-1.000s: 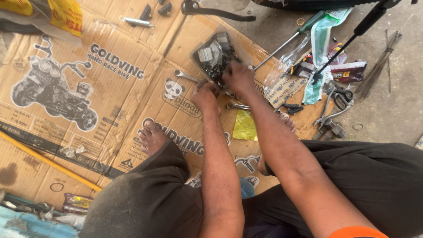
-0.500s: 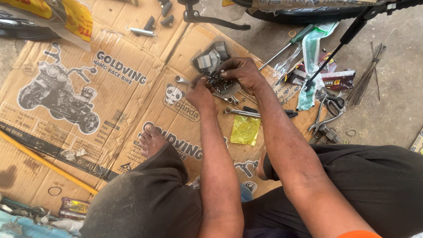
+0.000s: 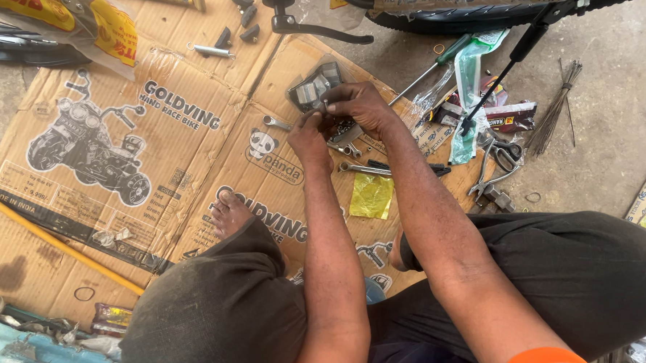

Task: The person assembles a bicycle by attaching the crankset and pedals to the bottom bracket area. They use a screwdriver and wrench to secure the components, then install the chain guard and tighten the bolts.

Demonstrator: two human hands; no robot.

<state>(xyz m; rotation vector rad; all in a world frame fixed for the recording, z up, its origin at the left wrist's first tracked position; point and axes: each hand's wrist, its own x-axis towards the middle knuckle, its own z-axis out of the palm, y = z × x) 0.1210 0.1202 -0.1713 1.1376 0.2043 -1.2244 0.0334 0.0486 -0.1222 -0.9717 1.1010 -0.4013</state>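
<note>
The person sat on flat cardboard (image 3: 191,158) on the floor; a yellow wrapper (image 3: 371,194) and a spanner (image 3: 362,169) lay near the arms; the left hand (image 3: 309,136) and right hand (image 3: 359,105) both pinched a small metal part (image 3: 329,121); a clear packet of pedals (image 3: 314,87) lay just behind; farther off stood a bike tyre (image 3: 504,10).

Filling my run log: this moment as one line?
left hand: on small metal part | right hand: gripping same part | spanner: on cardboard

We see flattened cardboard (image 3: 190,136) on concrete floor (image 3: 611,118); on it wrenches (image 3: 362,169), yellow wrapper (image 3: 371,195), black bolts (image 3: 242,18).
</note>
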